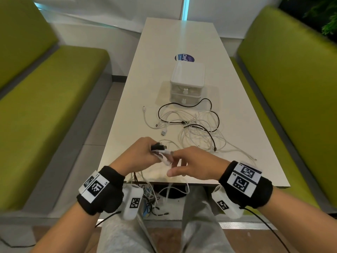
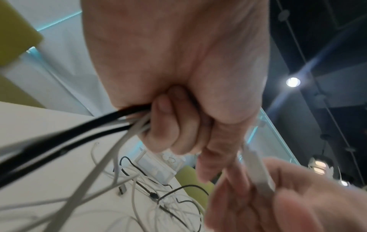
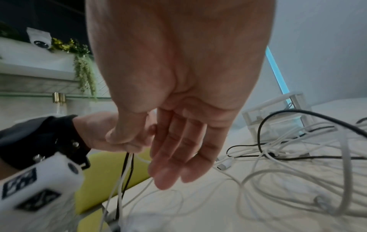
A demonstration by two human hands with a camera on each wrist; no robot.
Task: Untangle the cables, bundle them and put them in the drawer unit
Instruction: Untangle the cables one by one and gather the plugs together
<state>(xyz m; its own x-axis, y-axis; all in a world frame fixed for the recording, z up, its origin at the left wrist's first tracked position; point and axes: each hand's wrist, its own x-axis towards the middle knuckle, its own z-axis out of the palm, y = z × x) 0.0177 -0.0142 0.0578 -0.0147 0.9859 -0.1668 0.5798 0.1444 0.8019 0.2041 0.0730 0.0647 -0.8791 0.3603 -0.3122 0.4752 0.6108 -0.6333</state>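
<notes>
My left hand [image 1: 144,152] grips a bunch of black and white cable ends [image 1: 160,149] just above the table's near edge; in the left wrist view its fingers [image 2: 174,125] curl round black cables [image 2: 79,130] and white ones. These cables hang down past the table edge [image 1: 145,187]. My right hand [image 1: 182,165] is close beside it, fingers straight [image 3: 174,157], touching a white plug [image 2: 258,169] that sticks out of the bunch. A loose tangle of white and black cables [image 1: 197,125] lies mid-table. Behind it stands the white two-drawer unit [image 1: 187,79], both drawers shut.
The long white table [image 1: 182,37] runs away from me between two green benches [image 1: 54,84] [image 1: 291,79]. A round blue sticker [image 1: 184,58] lies behind the drawer unit. More cables lie on the floor by my knees [image 1: 153,203].
</notes>
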